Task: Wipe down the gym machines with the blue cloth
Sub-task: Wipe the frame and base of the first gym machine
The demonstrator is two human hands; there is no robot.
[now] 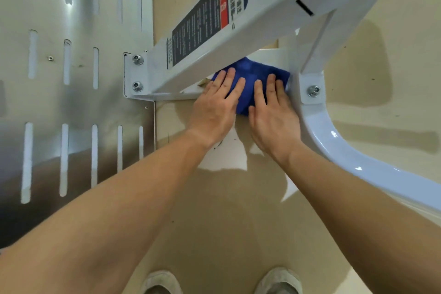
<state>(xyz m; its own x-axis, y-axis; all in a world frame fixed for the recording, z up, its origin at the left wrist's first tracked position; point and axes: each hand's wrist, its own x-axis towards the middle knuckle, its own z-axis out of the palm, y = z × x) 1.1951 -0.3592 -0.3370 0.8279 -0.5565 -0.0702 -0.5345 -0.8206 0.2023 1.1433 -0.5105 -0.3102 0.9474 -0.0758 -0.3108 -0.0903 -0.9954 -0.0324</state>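
Observation:
The blue cloth (253,74) lies bunched on a low white crossbar of the gym machine's frame (238,38), under a slanted white beam with a black and red label. My left hand (216,107) presses flat on the cloth's left part, fingers spread. My right hand (274,114) presses flat on its right part, beside the bolted joint of a curved white tube (338,148). The far edge of the cloth is hidden under the slanted beam.
A slotted metal footplate (71,79) fills the left side, bolted to the frame. The beige floor (238,222) spreads below, with my two shoes (162,281) at the bottom edge. A small scrap of debris (204,82) lies left of the cloth.

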